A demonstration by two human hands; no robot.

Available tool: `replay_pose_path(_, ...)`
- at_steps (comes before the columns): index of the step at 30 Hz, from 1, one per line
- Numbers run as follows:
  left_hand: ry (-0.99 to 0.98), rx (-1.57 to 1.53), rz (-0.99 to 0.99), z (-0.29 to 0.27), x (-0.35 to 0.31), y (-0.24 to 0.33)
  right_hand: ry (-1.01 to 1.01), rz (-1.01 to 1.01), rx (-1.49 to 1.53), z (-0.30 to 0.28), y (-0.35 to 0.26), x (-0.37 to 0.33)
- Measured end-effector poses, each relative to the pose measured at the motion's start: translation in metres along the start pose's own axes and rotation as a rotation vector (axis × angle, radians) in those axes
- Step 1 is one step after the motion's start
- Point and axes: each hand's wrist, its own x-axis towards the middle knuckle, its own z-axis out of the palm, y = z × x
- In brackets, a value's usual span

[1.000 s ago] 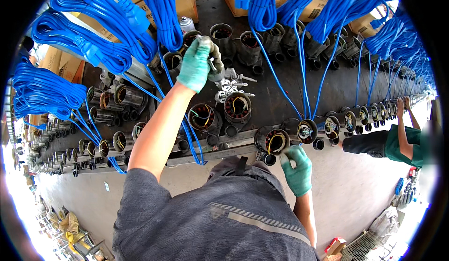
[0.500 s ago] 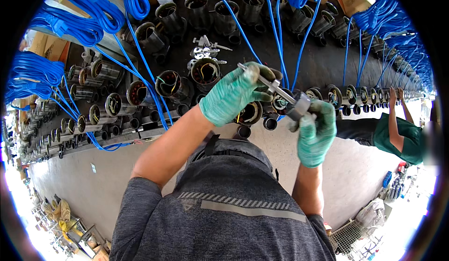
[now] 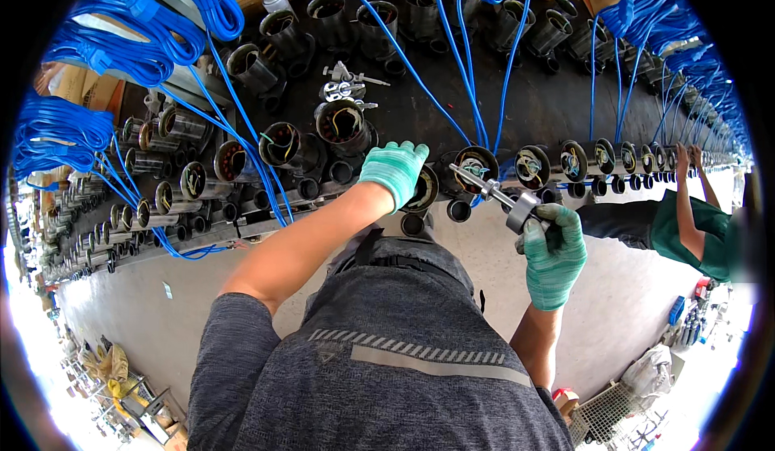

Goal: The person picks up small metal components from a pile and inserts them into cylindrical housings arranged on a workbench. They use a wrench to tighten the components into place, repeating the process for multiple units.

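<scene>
Both my hands wear green gloves. My right hand (image 3: 555,255) is closed on the thick end of a rotor (image 3: 521,210), a metal shaft with a grey cylinder on it. Its thin end slants up and left, over the front edge of a wired stator housing (image 3: 476,163). My left hand (image 3: 395,175) has its fingers curled over the top of another cylindrical stator housing (image 3: 421,189), whose left side it hides. Behind that hand stands one more housing (image 3: 343,124) with coloured wires inside. Several loose shaft parts (image 3: 343,88) lie beyond it.
Rows of stator housings (image 3: 532,166) line the front edge of the dark bench (image 3: 452,79). Blue cable coils (image 3: 153,27) hang above, their leads running down to the housings. At the right, a co-worker in a green shirt (image 3: 688,237) reaches to the bench. A spray can (image 3: 277,3) stands far back.
My left hand has let go of the rotor's shaft and come down onto a stator housing. My right hand still holds the rotor, a little lower and farther right.
</scene>
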Motion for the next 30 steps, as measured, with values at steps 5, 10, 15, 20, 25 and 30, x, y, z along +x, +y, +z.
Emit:
replay_pose_path(5,-0.057,-0.003,-0.056,0.012,0.014,-0.003,-0.029,-0.010,-0.019,0.001,0.010,-0.005)
replay_pose_path(10,-0.026,-0.017,-0.077,0.016,0.016,0.001,-0.042,0.031,-0.013,0.004,0.014,-0.006)
replay_pose_path(15,-0.102,-0.026,-0.071,0.004,0.019,0.004,-0.050,0.032,-0.019,0.004,0.015,-0.006)
replay_pose_path(20,-0.050,0.156,0.051,-0.010,0.018,0.014,-0.058,-0.039,-0.092,0.007,0.014,-0.006)
replay_pose_path(25,0.095,0.306,0.180,-0.018,0.011,0.023,-0.109,-0.163,-0.212,0.011,0.013,-0.003)
replay_pose_path(30,-0.201,0.341,0.299,-0.059,0.016,-0.003,-0.196,-0.249,-0.290,0.027,0.006,0.004)
